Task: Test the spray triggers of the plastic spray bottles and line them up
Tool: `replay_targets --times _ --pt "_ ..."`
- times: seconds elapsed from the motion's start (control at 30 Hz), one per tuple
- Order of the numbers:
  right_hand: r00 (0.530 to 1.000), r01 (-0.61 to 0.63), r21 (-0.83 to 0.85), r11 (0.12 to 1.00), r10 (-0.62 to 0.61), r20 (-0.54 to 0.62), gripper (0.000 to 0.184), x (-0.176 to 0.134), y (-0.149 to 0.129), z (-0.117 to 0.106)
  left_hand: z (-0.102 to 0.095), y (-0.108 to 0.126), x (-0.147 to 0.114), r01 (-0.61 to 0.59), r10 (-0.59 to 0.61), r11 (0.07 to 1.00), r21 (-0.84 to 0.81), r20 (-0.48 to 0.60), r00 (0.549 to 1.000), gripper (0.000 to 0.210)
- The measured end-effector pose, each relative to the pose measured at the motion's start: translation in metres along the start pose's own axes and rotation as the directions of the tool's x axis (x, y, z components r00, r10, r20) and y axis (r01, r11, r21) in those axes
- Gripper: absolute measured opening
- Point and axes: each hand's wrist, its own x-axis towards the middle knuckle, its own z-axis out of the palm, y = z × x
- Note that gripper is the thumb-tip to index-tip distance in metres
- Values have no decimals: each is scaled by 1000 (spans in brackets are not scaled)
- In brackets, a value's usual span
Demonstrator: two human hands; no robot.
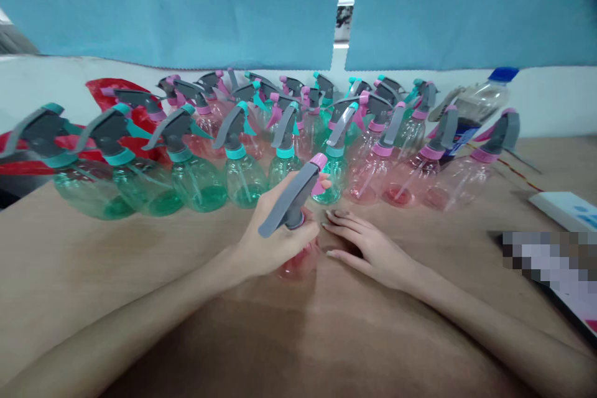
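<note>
- pink spray bottle [298, 266] gripped at the neck by the left hand [267, 252]; fingers wrapped around it, thumb across the near side.
- bottle held upright at the centre of the wooden table [396, 336], in front of the front row; grey trigger head [289, 202] left exposed above the fist, pink nozzle pointed away.
- right hand [361, 237] laid palm down on the tabletop just beside the bottle, fingers loosely spread, nothing held.
- front row seen behind: green spray bottles [205, 185] placed at left and middle, pink spray bottles [396, 175] at right; more are crowded behind.
- blue-capped bottle [485, 99] seen tilted at the right rear; white box [566, 208] set nearer.
</note>
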Motion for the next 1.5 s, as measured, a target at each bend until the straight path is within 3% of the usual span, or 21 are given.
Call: replay_targets --times 0.23,0.63,0.97,1.17,1.5 --pt "1000 -4 -18 1000 4 13 51 0 0 0 -1 2 0 8 -8 1000 28 -4 1000 61" --pt "1000 4 -20 1000 -3 17 52 0 0 -1 -3 9 1 10 -7 997 70 -43 999 28" --pt "1000 16 -21 1000 -16 7 52 0 2 0 -2 11 3 14 -12 999 32 -52 999 26" --pt "1000 18 -12 1000 -18 3 51 0 2 1 -3 5 1 8 -8 998 -55 6 1000 46" --pt "1000 7 7 1000 -7 -12 50 0 1 1 2 6 -1 -1 0 1000 -12 -68 998 33"
